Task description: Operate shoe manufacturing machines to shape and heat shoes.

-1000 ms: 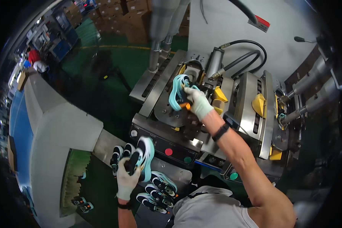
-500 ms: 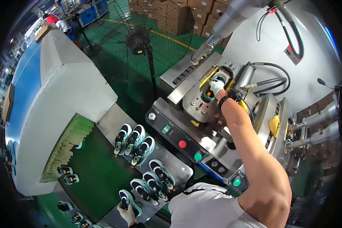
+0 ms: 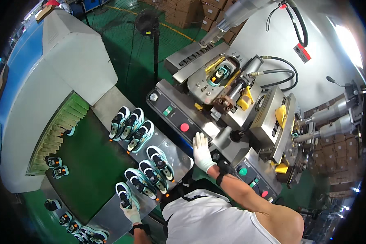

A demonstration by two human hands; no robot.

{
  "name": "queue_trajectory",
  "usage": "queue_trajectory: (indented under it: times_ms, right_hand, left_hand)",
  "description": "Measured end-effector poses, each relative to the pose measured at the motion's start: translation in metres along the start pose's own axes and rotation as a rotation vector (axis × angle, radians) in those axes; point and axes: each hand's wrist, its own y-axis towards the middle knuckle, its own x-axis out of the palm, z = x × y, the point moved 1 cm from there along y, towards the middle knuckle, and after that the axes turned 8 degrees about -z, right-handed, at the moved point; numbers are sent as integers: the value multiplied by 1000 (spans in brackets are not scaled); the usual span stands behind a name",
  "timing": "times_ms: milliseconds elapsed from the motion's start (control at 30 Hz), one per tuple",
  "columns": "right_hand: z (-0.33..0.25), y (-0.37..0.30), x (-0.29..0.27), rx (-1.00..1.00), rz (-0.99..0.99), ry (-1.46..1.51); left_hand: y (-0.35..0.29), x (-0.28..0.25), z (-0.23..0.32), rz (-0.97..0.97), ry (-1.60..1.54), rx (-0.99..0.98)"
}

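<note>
My left hand point(image 3: 131, 214), in a white glove, grips the heel end of a black-and-white sneaker point(image 3: 123, 192) with a mint sole, near the shelf's front edge. My right hand point(image 3: 202, 153), gloved too, lies flat with stretched fingers on the black control panel point(image 3: 160, 97), just right of the red button point(image 3: 184, 127). It covers the spot where a green button sat. Inside the press machine's mould, a sneaker point(image 3: 220, 76) rests between yellow pads, with neither hand on it. Beside my left hand, several more sneakers point(image 3: 143, 136) stand in two groups on the metal shelf point(image 3: 171, 151).
At left a green conveyor belt point(image 3: 85, 162) carries small sneakers out from a fringed opening point(image 3: 55, 134). More shoes point(image 3: 71, 223) lie along its near side. A second press station point(image 3: 278, 122) with yellow pads stands at right. Behind are a large fan point(image 3: 146, 22) and stacked cartons point(image 3: 187, 14).
My right hand has let go of the sneaker in the press and come back onto the control panel. The left hand still holds its sneaker. The whole view has shifted slightly.
</note>
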Motion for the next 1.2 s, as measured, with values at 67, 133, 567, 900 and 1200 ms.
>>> queue_trajectory:
  times_ms: [67,133,567,900,1200]
  right_hand:
    - [-6,5,12,11,-16,-108]
    - [-22,14,-13,132,29,25]
    - [-277,176,105,745,452,1023]
    - [-234,34,-49,465,12,1901]
    - [-166,-232,-73,694,438,1788]
  left_hand:
    - [-3,-3,0,-71,-126,90]
    - [-9,-12,35,-154,-66,92]
    - [29,-64,45,-437,-328,-80]
    - [112,-112,128,-646,-269,17]
    - [-34,68,273,-1475,118,566]
